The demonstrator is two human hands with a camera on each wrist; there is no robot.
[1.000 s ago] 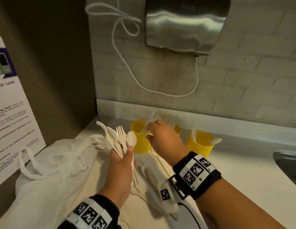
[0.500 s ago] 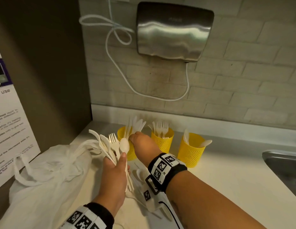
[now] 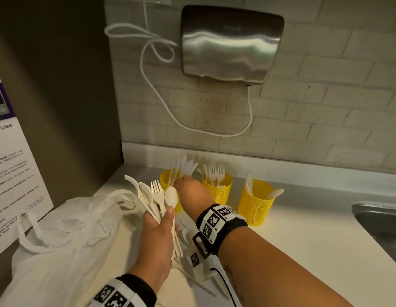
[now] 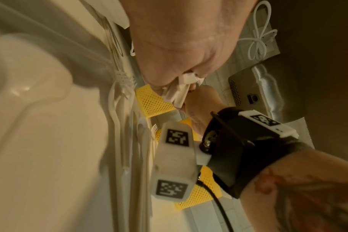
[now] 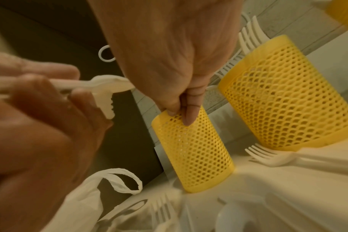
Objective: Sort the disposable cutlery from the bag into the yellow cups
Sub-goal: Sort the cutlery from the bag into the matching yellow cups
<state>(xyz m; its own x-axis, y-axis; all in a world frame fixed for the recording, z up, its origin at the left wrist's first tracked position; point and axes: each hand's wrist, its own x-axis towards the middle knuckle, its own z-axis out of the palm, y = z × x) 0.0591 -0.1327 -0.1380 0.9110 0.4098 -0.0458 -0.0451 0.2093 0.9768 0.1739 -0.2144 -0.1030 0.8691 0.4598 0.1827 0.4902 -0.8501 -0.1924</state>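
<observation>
The left hand (image 3: pixel 156 238) holds a bunch of white cutlery (image 3: pixel 156 196), with fingers and thumb closed tight around the handles. The forks and spoons fan out above it. The right hand (image 3: pixel 189 189) is at the rim of the left cup (image 3: pixel 165 180), fingers bent down together on its mesh wall. It is hard to tell if they hold a piece. Knives stick up from this cup. The middle cup (image 3: pixel 218 190) holds forks. The right cup (image 3: pixel 255 202) holds spoons. The bag (image 3: pixel 59 235) lies on the counter (image 3: pixel 303 240) to the left, with more cutlery beside it.
</observation>
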